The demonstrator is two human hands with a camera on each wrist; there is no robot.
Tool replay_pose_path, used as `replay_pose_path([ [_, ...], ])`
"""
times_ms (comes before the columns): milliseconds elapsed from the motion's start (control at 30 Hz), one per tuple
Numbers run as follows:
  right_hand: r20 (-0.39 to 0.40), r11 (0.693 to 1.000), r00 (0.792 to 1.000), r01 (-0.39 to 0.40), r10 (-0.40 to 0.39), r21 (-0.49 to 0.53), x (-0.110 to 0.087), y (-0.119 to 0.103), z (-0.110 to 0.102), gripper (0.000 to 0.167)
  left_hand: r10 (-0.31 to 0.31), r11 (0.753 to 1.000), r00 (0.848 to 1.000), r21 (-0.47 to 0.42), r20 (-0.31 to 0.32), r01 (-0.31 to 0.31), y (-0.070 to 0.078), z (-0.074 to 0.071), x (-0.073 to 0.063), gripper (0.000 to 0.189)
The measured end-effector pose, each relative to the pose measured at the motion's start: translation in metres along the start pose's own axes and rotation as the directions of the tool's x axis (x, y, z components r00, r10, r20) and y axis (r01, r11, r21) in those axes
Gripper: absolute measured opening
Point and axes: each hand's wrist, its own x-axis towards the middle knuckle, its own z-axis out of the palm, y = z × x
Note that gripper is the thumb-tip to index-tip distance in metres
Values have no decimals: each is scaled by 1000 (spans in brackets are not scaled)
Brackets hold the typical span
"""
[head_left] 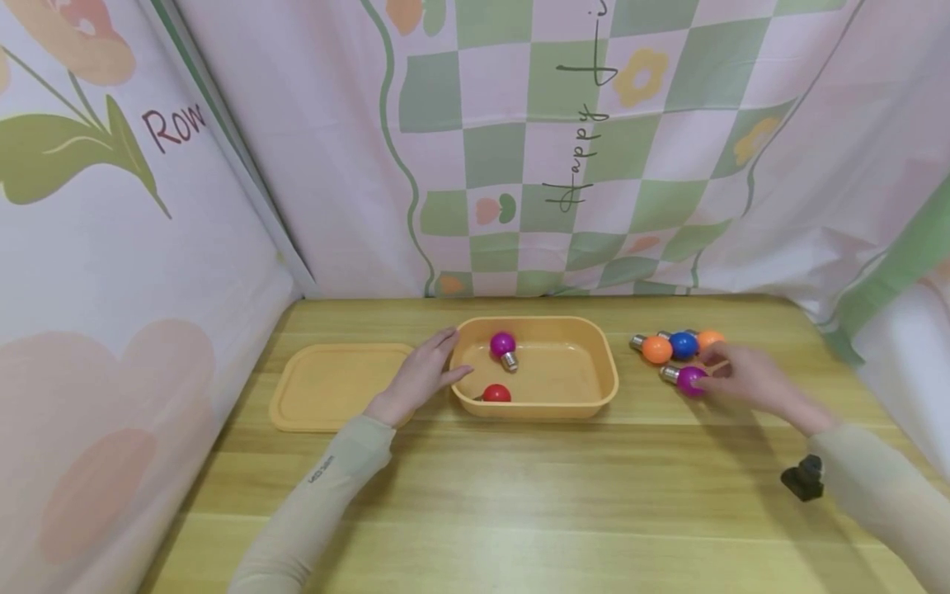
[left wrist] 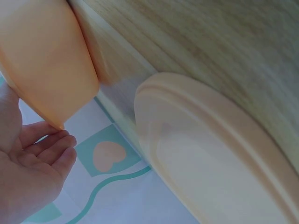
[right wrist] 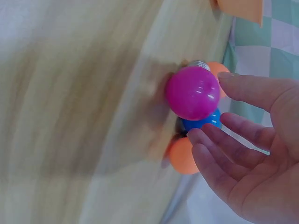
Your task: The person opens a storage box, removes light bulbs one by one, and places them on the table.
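Observation:
In the head view my left hand (head_left: 419, 373) rests at the left rim of an orange-yellow plastic box (head_left: 609, 375), thumb reaching over the edge. The left wrist view has the fingertips (left wrist: 69, 140) right at the box's corner. Inside the box lie a purple light bulb (head_left: 503, 344) and a red bulb (head_left: 496, 393). My right hand (head_left: 753, 381) is beside another purple bulb (right wrist: 193, 93), its thumb and fingers spread around it. Behind that bulb are a blue bulb (head_left: 684, 345) and two orange ones, the left one (head_left: 656, 350) and the right one (head_left: 711, 341).
Left of the box, the matching lid (head_left: 341, 386) lies flat on the wooden table (head_left: 505, 503), partly behind my left hand. A printed curtain (head_left: 549, 148) hangs along the table's back edge, and another cloth (head_left: 111, 289) stands at the left.

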Motion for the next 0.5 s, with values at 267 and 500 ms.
replay_pose_path([
  [267,-17,1000,1000,-10,10,13,8,-18,-21,48,15,1000,1000,18,-18,-14,0,2,-1,65],
  [500,-53,998,998,44,-46,-36,21,-47,-34,44,24,1000,999,15,-23,-23,-1,2,0,64],
])
